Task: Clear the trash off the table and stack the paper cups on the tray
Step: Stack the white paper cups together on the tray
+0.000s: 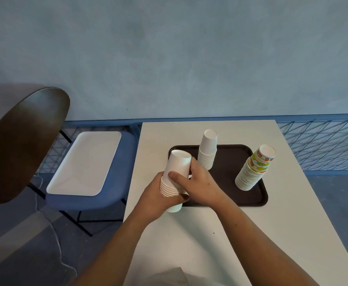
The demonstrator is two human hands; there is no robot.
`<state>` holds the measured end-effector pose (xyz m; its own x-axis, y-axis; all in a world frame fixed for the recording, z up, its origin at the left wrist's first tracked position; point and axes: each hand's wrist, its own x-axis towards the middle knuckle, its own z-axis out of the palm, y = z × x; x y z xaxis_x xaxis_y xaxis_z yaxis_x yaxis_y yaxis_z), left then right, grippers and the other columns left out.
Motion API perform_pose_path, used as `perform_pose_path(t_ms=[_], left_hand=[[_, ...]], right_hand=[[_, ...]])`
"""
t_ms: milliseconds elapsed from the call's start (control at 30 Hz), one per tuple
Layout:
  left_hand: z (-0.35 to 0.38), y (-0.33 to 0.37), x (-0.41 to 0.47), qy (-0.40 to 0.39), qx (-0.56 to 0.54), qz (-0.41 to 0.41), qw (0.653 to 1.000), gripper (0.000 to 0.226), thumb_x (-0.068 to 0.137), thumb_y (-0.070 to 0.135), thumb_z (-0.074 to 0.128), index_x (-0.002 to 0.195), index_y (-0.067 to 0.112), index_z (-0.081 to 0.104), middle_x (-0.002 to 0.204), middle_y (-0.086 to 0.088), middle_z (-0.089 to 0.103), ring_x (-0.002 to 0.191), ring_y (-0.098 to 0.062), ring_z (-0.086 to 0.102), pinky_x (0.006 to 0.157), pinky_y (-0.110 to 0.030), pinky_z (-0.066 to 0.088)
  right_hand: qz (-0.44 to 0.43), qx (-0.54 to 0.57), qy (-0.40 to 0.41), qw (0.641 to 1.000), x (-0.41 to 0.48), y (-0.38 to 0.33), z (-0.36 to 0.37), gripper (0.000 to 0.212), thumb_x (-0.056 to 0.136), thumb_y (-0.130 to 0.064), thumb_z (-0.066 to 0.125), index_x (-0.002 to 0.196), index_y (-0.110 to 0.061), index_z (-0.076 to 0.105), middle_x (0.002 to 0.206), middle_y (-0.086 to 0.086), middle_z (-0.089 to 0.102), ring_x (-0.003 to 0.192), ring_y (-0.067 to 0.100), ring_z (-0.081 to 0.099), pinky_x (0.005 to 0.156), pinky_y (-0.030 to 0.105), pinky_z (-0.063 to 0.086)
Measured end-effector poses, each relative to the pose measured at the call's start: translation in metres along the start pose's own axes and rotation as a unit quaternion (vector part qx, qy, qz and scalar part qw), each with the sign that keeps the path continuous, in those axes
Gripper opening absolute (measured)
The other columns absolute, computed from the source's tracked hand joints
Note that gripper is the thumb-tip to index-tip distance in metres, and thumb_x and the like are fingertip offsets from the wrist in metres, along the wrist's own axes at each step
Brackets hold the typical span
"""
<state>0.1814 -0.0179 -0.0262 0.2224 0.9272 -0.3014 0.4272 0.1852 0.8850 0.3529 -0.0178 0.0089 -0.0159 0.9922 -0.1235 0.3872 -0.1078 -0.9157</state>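
A stack of plain white paper cups (176,174) sits upside down and leans a little at the near left corner of the tray (231,155). The left hand (156,201) wraps around the ribbed rims low on the stack. The right hand (202,182) holds the smooth top cup with its thumb in front.

The tray is dark, flat and has round corners. On it stand two more upside-down stacks: a white stack (207,149) at the back and a taller leaning stack (253,170) with fruit pictures on its top cups.

The tray lies on a smooth white table (210,244). Beside the table, a soft blue chair seat (98,200) holds a shiny white tray (86,162).
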Motion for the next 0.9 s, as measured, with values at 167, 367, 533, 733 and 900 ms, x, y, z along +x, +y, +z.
perform_pose_path(t_ms=[167,367,533,733,900], left_hand=[[-0.0013,0.0038,-0.0028,-0.007,-0.023,0.007,1.000,0.072,0.060,0.048,0.093,0.122,0.040,0.057,0.105,0.018,0.073,0.093,0.001,0.070,0.083,-0.032,0.059],[0.0008,0.0031,-0.0003,0.006,-0.014,0.013,1.000,0.069,0.064,0.047,0.096,0.121,0.044,0.058,0.108,0.018,0.073,0.097,-0.001,0.071,0.088,-0.038,0.062],[0.0000,0.0052,-0.0009,-0.001,-0.028,0.013,1.000,0.069,0.063,0.044,0.095,0.121,0.042,0.058,0.108,0.016,0.074,0.097,-0.003,0.072,0.089,-0.038,0.061],[-0.0007,0.0071,0.0008,-0.007,-0.027,0.009,1.000,0.067,0.066,0.040,0.096,0.122,0.041,0.058,0.107,0.018,0.073,0.095,0.000,0.071,0.084,-0.030,0.059],[-0.0001,0.0077,0.0001,0.005,-0.012,0.008,1.000,0.070,0.065,0.042,0.097,0.122,0.042,0.056,0.108,0.017,0.072,0.094,0.002,0.070,0.076,-0.022,0.056]], right_hand=[[-0.013,0.011,0.001,1.000,-0.0011,-0.0029,-0.0045,0.054,0.090,-0.048,0.071,0.134,-0.024,0.051,0.116,-0.009,0.065,0.102,0.002,0.062,0.072,0.012,0.046],[-0.025,0.004,0.044,0.999,-0.0016,0.0004,0.0005,0.056,0.086,-0.055,0.071,0.129,-0.023,0.052,0.112,-0.009,0.065,0.100,0.007,0.064,0.081,0.026,0.055],[-0.022,0.016,0.042,0.999,-0.0001,0.0002,-0.0037,0.050,0.088,-0.049,0.073,0.127,-0.023,0.054,0.109,-0.011,0.067,0.095,0.000,0.064,0.072,0.012,0.049],[-0.023,0.019,0.050,0.998,0.0029,0.0018,-0.0057,0.049,0.088,-0.050,0.072,0.126,-0.023,0.056,0.108,-0.010,0.068,0.095,0.000,0.064,0.071,0.011,0.048],[-0.016,0.024,0.080,0.996,0.0034,0.0045,-0.0009,0.051,0.085,-0.055,0.071,0.122,-0.023,0.056,0.104,-0.010,0.069,0.093,0.003,0.067,0.073,0.019,0.052]])
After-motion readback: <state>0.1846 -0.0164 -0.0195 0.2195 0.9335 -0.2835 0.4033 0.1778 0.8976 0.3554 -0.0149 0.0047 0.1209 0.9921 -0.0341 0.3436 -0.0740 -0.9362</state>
